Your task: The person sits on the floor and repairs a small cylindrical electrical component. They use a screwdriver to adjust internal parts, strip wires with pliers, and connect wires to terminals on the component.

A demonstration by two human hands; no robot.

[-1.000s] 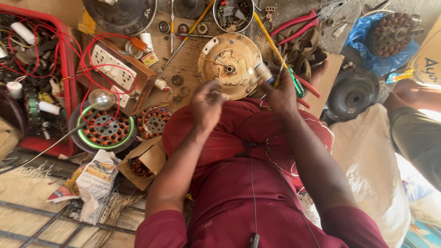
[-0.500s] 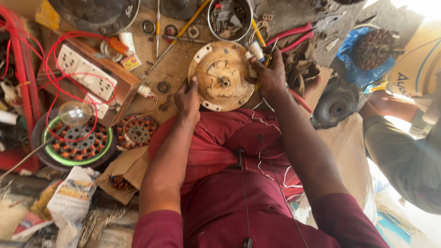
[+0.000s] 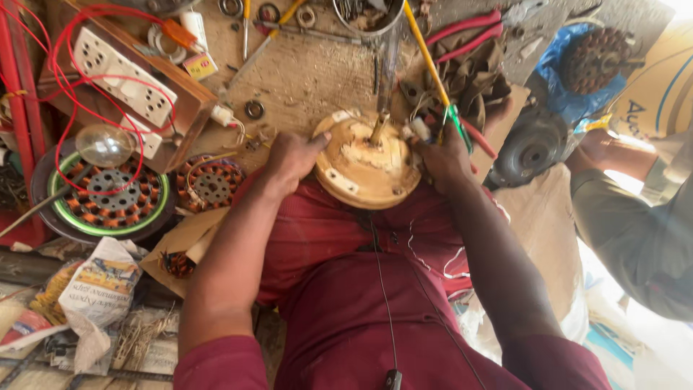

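**A:** Why is the round fan motor housing [image 3: 367, 167] propped on the lap like that instead of being left flat on the floor?

**B:** Looks like it's being steadied from both sides. The left hand [image 3: 290, 160] is pressed against the left rim, fingers curled loosely around the edge, so the disc is pinned against the red clothing. The right hand [image 3: 442, 155] is closed on the right rim, and something small and pale is pinched near the fingertips there, can't be told exactly what. With the shaft [image 3: 378, 130] pointing up and away, the cream-coloured face is kept turned toward the camera, probably so it can be worked on.

**A:** So where is the housing relative to the hands?

**B:** Right between them, touched by both. It's tilted a bit, lower edge resting on the lap, upper edge near the wooden board [image 3: 317, 72].

**A:** And the rest of the clutter?

**B:** The wound stator in the green ring [image 3: 107, 193] is parked well to the left with a glass bulb [image 3: 105, 144] lying on it, a smaller copper stator [image 3: 211, 185] just beside the left forearm. A yellow-handled screwdriver [image 3: 427, 58] is laid just above the right hand, red-handled pliers [image 3: 469, 29] further up. Another person's sleeve [image 3: 635, 224] is seen off to the right, kept apart from the work.
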